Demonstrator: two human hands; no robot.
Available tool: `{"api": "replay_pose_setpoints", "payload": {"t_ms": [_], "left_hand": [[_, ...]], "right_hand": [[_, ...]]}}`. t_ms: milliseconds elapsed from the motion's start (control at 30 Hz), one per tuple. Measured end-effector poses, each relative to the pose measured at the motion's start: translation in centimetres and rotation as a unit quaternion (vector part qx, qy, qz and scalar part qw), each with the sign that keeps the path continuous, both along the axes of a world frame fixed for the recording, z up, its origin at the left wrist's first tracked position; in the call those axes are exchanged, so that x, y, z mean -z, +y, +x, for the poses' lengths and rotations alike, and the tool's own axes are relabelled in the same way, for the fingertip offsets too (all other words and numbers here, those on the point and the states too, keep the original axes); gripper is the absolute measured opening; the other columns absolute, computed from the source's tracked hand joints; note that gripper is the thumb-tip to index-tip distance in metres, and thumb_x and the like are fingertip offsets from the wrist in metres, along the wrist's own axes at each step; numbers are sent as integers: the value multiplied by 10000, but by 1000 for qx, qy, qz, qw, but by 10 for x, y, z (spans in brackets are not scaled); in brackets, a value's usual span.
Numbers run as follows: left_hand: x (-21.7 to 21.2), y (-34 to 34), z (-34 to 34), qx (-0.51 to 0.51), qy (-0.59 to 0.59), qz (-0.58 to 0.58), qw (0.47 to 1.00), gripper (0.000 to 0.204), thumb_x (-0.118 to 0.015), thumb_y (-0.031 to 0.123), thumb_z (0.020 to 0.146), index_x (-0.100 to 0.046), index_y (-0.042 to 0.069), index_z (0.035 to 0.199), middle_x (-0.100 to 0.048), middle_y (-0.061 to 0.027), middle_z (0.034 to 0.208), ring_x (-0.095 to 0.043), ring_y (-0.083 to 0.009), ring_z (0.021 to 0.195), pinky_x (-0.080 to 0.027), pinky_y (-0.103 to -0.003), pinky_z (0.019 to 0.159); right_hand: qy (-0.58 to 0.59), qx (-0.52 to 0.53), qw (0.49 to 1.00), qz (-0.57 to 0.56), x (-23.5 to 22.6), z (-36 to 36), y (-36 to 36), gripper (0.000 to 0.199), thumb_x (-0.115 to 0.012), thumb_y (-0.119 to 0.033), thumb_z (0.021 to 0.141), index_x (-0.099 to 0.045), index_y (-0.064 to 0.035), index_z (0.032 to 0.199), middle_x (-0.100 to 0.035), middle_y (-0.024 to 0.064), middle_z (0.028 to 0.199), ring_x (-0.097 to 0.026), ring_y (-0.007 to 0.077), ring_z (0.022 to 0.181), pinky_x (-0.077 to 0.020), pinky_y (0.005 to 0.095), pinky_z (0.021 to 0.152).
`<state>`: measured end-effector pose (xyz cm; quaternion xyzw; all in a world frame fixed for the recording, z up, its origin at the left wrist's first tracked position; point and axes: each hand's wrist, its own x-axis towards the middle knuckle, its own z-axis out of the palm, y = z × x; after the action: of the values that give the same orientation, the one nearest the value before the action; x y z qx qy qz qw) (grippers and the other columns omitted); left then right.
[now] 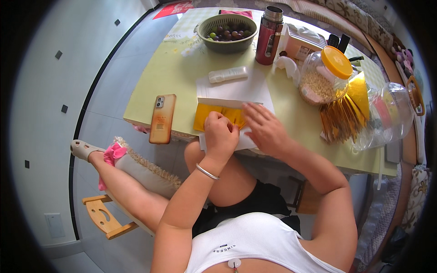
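Note:
A yellow-gold sheet of paper point(205, 115) lies partly folded on a white sheet point(255, 88) at the near edge of the pale green table point(168, 75). My left hand point(221, 134), with a silver bangle on the wrist, is curled and presses down on the gold paper's near edge. My right hand point(265, 128) lies flat with fingers spread, resting on the gold paper and the white sheet just right of the left hand. A white folded flap point(223, 102) runs along the gold paper's far edge.
An orange phone point(162, 118) lies left of the paper. Behind are a white tube point(227, 74), a green bowl of grapes point(226, 32), a red flask point(268, 35), a jar with an orange lid point(324, 75), gold sheets point(349, 113) and a clear plastic container point(387, 116).

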<state>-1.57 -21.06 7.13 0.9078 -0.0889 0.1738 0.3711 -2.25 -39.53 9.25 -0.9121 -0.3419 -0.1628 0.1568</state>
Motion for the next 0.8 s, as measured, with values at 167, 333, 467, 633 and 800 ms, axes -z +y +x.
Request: {"api": "replay_pose_setpoints", "payload": {"t_ms": [167, 333, 467, 633, 800], "left_hand": [[1, 0, 3, -1, -1, 7, 1000, 172, -751, 81, 750, -648, -9, 646, -589, -166, 911, -584, -333, 905, -479, -439, 846], [0, -1, 3, -2, -28, 15, 1000, 191, -756, 78, 748, -639, -11, 625, -597, -165, 893, -603, -328, 867, -499, -433, 805], [-2, 7, 1, 30, -10, 34, 999, 103, -734, 61, 739, -665, -6, 773, -599, -162, 908, -602, -327, 873, -496, -436, 812], [-25, 53, -11, 130, -68, 151, 978, 299, -714, 68, 697, -649, 23, 986, -610, -131, 1012, -588, -320, 1009, -451, -457, 929], [-36, 91, 0, 217, -134, 237, 938, 314, -692, 75, 697, -667, 44, 1008, -631, -114, 1045, -588, -308, 1042, -428, -461, 979]], "right_hand": [[93, -53, 993, -57, 11, -8, 3, 855, -602, -504, 940, -321, 55, 1524, -292, 231, 1610, -208, 361, 1529, -170, 470, 1253], [101, -39, 990, -87, 16, -5, 4, 975, -529, -649, 926, -302, 97, 1513, -274, 250, 1611, -205, 374, 1526, -165, 486, 1249], [125, -47, 989, -71, 12, -7, 4, 953, -612, -637, 881, -324, -22, 1550, -269, 281, 1601, -204, 410, 1519, -162, 541, 1232], [132, -74, 985, -86, 9, -6, 1, 863, -735, -559, 820, -400, -242, 1550, -257, 320, 1588, -208, 470, 1503, -153, 587, 1214], [154, -127, 978, -57, 3, 1, -4, 771, -758, -506, 816, -475, -300, 1503, -251, 311, 1597, -209, 464, 1507, -136, 598, 1214]]}}
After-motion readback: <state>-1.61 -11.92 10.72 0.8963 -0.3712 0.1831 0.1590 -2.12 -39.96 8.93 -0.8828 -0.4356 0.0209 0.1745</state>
